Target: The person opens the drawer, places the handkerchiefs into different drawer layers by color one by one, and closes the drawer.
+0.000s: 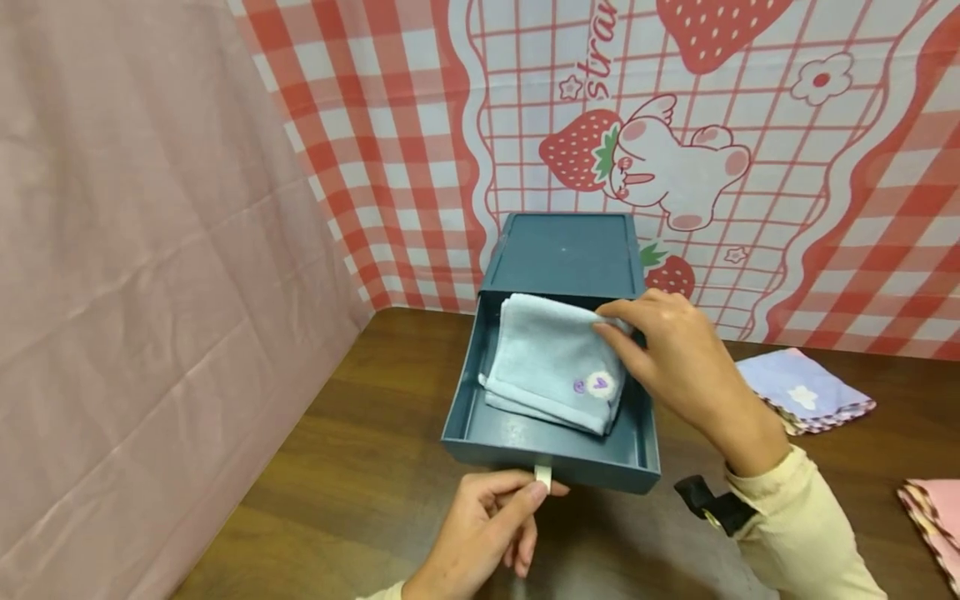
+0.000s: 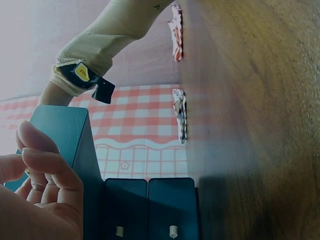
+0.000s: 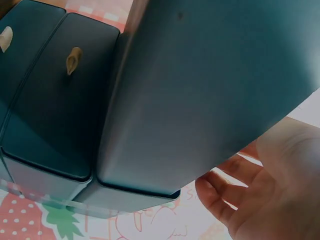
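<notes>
A light blue folded cloth (image 1: 551, 350) with a white and purple emblem lies in the pulled-out dark teal drawer (image 1: 551, 465). My left hand (image 1: 480, 525) pinches the white pull tab (image 1: 543, 475) on the drawer's front, between thumb and forefinger. At the cloth's far right edge my right hand (image 1: 671, 358) reaches over the drawer's side, thumb and forefinger pinching the fabric. In the right wrist view the underside of the drawer (image 3: 200, 90) hides the fingertips of the right hand (image 3: 265, 190). The left hand (image 2: 47, 195) shows beside the drawer in the left wrist view.
The drawer's cabinet (image 1: 566, 250) stands against the strawberry-print backdrop (image 1: 675, 175). Two closed drawers (image 2: 125, 205) with tabs sit below. A folded lavender cloth (image 1: 806, 387) and a pink cloth (image 1: 937, 517) lie to the right on the wooden table (image 1: 360, 450). A pink curtain (image 1: 150, 275) borders the left.
</notes>
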Available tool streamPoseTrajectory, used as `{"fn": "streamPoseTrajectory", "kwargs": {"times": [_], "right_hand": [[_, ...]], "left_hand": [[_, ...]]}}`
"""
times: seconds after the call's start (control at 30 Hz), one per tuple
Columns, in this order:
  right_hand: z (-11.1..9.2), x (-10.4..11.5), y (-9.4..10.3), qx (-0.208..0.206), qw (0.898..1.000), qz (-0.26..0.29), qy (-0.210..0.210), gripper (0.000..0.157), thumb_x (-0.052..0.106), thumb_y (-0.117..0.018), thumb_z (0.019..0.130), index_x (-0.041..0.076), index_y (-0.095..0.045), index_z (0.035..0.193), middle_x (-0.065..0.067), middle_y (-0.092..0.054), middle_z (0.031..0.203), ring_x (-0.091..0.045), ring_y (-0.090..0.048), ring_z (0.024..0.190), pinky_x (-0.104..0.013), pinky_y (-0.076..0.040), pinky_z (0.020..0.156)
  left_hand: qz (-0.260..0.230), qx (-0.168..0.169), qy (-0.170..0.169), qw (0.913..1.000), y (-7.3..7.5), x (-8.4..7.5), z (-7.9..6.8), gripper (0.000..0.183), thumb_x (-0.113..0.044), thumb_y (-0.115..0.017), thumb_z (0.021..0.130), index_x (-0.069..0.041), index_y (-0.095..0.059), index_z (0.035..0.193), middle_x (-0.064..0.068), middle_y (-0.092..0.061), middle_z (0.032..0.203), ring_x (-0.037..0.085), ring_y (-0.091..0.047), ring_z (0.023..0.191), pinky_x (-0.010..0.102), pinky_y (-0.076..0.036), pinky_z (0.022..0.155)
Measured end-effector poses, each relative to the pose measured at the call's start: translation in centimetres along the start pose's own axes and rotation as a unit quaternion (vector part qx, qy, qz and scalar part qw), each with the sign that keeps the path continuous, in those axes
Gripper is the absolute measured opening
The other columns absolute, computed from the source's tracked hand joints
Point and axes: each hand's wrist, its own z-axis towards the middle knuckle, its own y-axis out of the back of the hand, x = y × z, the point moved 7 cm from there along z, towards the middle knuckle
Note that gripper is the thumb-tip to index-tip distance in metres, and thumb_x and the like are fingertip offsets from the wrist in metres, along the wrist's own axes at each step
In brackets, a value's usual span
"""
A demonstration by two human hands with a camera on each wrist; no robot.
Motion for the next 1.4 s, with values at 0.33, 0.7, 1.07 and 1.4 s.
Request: {"fn": "streamPoseTrajectory", "kwargs": {"times": [0.33, 0.7, 1.07, 1.4], "right_hand": [[0.1, -0.9, -1.3, 0.032, 0.999, 0.006, -0.005, 0.014, 0.021, -0.066, 0.082, 0.013, -0.069, 0.092, 0.001, -0.064, 0.077, -0.01, -0.05, 0.067, -0.031, -0.037, 0.06], [0.1, -0.1, -2.2, 0.077, 0.997, -0.008, -0.008, 0.013, 0.023, -0.069, 0.079, 0.015, -0.07, 0.09, 0.004, -0.063, 0.073, -0.007, -0.052, 0.063, -0.027, -0.039, 0.055], [0.8, -0.4, -2.7, 0.078, 0.995, -0.063, -0.003, 0.013, 0.024, -0.068, 0.079, 0.014, -0.07, 0.087, 0.001, -0.065, 0.075, -0.015, -0.054, 0.067, -0.031, -0.034, 0.059], [1.5, -0.3, -2.9, 0.087, 0.988, -0.126, 0.016, 0.009, 0.017, -0.066, 0.078, 0.011, -0.062, 0.073, -0.003, -0.056, 0.061, -0.021, -0.052, 0.059, -0.035, -0.04, 0.053]], "left_hand": [[0.001, -0.003, -0.002, 1.0, 0.0, -0.1, 0.1, 0.024, -0.021, -0.047, 0.094, -0.008, -0.065, 0.104, 0.027, -0.045, 0.048, 0.01, -0.044, 0.034, 0.041, -0.039, 0.029], [0.007, -0.004, -0.006, 0.9999, 0.1, -0.1, 0.2, 0.024, -0.021, -0.047, 0.094, -0.009, -0.065, 0.103, 0.025, -0.046, 0.048, 0.016, -0.043, 0.033, 0.04, -0.039, 0.029], [0.001, 0.013, -0.005, 0.9999, -0.2, -1.6, 0.0, 0.023, -0.017, -0.047, 0.094, -0.004, -0.065, 0.101, 0.027, -0.044, 0.048, 0.015, -0.043, 0.033, 0.034, -0.041, 0.03], [0.011, 0.016, -0.018, 0.9996, -0.4, -2.3, 0.0, 0.023, -0.015, -0.046, 0.094, -0.004, -0.065, 0.101, 0.026, -0.045, 0.048, 0.019, -0.042, 0.033, 0.03, -0.04, 0.03]]}}
